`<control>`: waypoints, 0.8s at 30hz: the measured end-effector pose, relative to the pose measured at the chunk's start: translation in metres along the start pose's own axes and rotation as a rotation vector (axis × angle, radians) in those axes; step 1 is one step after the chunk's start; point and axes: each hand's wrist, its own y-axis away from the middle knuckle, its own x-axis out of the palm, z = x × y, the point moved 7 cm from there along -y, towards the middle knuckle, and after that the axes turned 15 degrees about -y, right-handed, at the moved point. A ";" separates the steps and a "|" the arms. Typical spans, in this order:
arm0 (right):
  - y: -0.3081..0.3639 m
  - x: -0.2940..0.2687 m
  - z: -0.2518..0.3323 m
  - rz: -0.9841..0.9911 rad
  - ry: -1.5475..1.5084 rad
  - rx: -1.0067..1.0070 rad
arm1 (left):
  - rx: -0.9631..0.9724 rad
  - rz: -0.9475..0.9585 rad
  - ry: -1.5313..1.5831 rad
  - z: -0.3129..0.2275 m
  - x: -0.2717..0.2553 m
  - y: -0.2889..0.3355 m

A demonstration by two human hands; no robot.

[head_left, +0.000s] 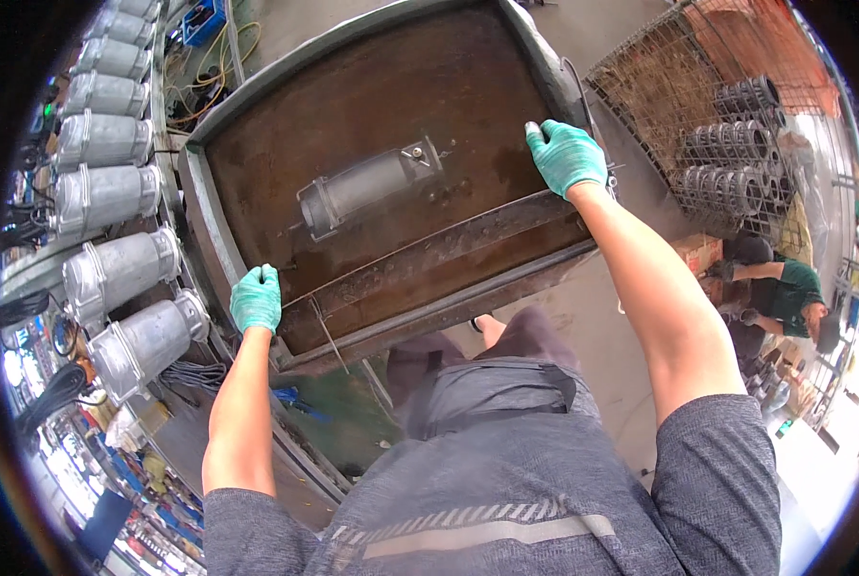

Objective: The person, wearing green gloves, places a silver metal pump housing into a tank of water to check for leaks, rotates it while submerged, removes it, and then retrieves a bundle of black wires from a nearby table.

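Observation:
A grey cylindrical metal motor housing lies on its side in a wide metal tank of brown liquid, partly beneath the surface. Across the near part of the tank runs a dark metal bar. My left hand, in a green glove, is closed over the left rim, beside the bar's left end. On the right rim, close to the other end of the bar, rests my right hand, also green-gloved, with fingers curled and thumb pointing inward. Neither hand touches the housing. The undersides of both hands are hidden.
Several similar grey motor housings stand in a row on the left, with coiled black cables nearby. At the right, a wire cage holds dark ribbed cylinders. A person in a dark green shirt works beyond it.

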 end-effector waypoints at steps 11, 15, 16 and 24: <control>0.000 -0.003 0.004 0.025 0.031 0.008 | -0.023 0.025 0.051 0.000 -0.002 -0.001; -0.001 -0.002 0.003 0.018 0.035 0.001 | -0.030 0.020 0.038 0.000 -0.002 -0.001; -0.001 -0.002 0.003 0.018 0.036 0.000 | -0.031 0.019 0.030 0.001 -0.001 -0.001; 0.001 -0.002 0.004 0.010 0.033 -0.001 | -0.007 -0.015 0.049 0.003 0.000 -0.001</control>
